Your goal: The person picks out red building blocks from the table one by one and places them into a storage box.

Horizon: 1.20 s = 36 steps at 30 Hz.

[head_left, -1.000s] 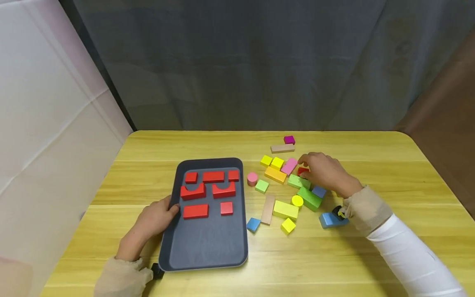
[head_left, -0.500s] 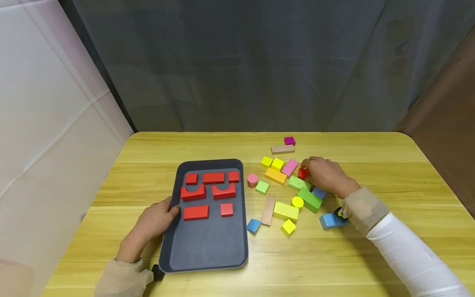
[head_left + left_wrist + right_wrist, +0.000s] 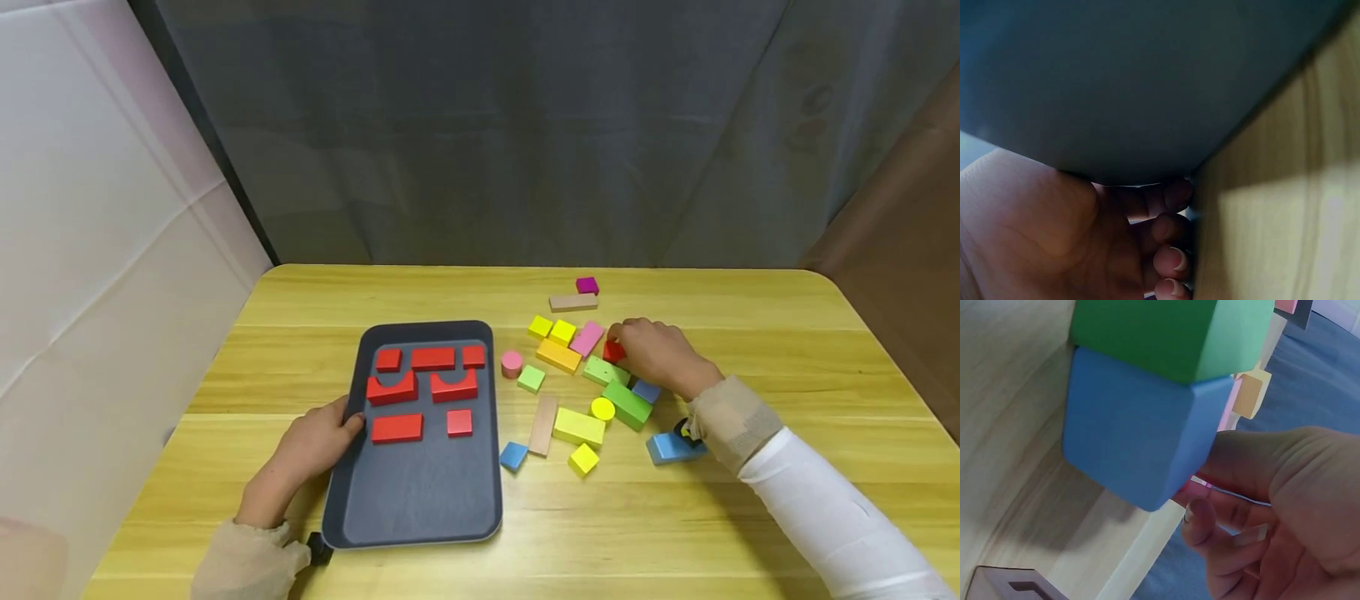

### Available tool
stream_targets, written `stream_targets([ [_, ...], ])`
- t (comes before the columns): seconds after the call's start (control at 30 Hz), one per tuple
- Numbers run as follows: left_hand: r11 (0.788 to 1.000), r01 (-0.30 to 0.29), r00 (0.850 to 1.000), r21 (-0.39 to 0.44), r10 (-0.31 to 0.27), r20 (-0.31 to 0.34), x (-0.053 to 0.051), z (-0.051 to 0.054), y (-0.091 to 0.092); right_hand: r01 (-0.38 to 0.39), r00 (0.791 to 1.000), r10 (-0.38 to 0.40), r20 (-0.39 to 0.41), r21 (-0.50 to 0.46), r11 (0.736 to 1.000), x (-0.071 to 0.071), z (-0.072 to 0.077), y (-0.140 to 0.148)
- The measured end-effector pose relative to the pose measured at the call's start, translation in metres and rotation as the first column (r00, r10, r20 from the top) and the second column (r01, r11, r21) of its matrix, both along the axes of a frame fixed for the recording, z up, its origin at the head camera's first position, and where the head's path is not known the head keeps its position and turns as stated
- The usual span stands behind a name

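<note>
My left hand (image 3: 311, 446) holds the dark grey tray (image 3: 412, 508) by its left rim, with the thumb over the edge. In the left wrist view, the other fingers (image 3: 1171, 259) are curled beside and below the tray's underside (image 3: 1129, 94). Several red blocks lie in the tray's far half, among them a notched one (image 3: 392, 389) and a small square one (image 3: 460, 422). My right hand (image 3: 660, 354) pinches another red block (image 3: 613, 351) at the back right of the loose blocks. Only a sliver of it shows in the right wrist view, behind a blue block (image 3: 1129, 431).
Loose blocks lie right of the tray: a pink cylinder (image 3: 512, 364), an orange block (image 3: 558, 355), a green block (image 3: 627, 405), a yellow cylinder (image 3: 602, 409) and several more. A light blue block (image 3: 667, 448) sits under the right wrist. A dark curtain (image 3: 480, 133) hangs behind the table.
My right hand has shifted slightly toward me and right, and more of the red block shows at its fingertips. The left hand and tray have stayed put.
</note>
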<state>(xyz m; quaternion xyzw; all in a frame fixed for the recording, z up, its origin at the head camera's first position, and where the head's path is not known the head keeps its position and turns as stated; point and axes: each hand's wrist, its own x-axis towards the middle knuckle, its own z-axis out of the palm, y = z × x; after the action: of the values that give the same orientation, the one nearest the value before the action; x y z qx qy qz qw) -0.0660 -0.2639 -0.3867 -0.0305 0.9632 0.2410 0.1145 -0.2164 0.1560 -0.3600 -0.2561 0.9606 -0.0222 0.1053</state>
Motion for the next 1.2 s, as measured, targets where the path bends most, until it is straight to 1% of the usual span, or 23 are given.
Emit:
stream_targets([
  [0.13, 1.000, -0.006, 1.000, -0.002, 0.006, 0.004, 0.000, 0.000, 0.000, 0.010, 1.000, -0.011, -0.009, -0.015, 1.000, 0.002, 0.004, 0.000],
  [0.23, 1.000, -0.008, 1.000, -0.005, 0.008, 0.004, 0.000, 0.000, 0.000, 0.017, 0.999, -0.018, -0.030, -0.035, 0.999, 0.003, 0.009, -0.002],
  [0.37, 1.000, -0.004, 1.000, -0.007, 0.005, 0.006, -0.001, 0.001, 0.000, -0.007, 0.997, 0.004, -0.071, -0.045, 0.999, 0.008, 0.019, -0.009],
  [0.5, 1.000, -0.009, 1.000, -0.005, 0.009, 0.010, 0.000, 0.002, 0.000, -0.071, 0.990, 0.065, -0.124, -0.048, 0.996, 0.019, 0.029, -0.023],
  [0.63, 1.000, -0.010, 1.000, -0.003, 0.010, 0.012, 0.000, 0.001, 0.000, -0.142, 0.976, 0.132, -0.173, -0.047, 0.989, 0.034, 0.037, -0.039],
  [0.83, 1.000, -0.006, 1.000, -0.003, 0.006, 0.007, -0.001, -0.002, 0.000, -0.235, 0.953, 0.223, -0.206, -0.034, 0.971, 0.055, 0.045, -0.064],
  [0.93, 1.000, -0.011, 1.000, -0.006, 0.011, 0.008, -0.001, -0.001, 0.000, -0.296, 0.934, 0.280, -0.220, -0.041, 0.954, 0.062, 0.047, -0.076],
  [1.03, 1.000, -0.011, 1.000, -0.007, 0.012, 0.015, -0.001, 0.000, 0.000, -0.351, 0.913, 0.331, -0.239, -0.045, 0.935, 0.069, 0.045, -0.088],
  [1.1, 1.000, -0.010, 1.000, -0.008, 0.010, 0.018, 0.000, 0.001, 0.000, -0.372, 0.906, 0.352, -0.234, -0.043, 0.927, 0.075, 0.043, -0.097],
  [1.2, 1.000, -0.005, 1.000, -0.011, 0.005, 0.014, 0.001, 0.000, 0.001, -0.395, 0.905, 0.383, -0.186, -0.032, 0.918, 0.087, 0.043, -0.110],
])
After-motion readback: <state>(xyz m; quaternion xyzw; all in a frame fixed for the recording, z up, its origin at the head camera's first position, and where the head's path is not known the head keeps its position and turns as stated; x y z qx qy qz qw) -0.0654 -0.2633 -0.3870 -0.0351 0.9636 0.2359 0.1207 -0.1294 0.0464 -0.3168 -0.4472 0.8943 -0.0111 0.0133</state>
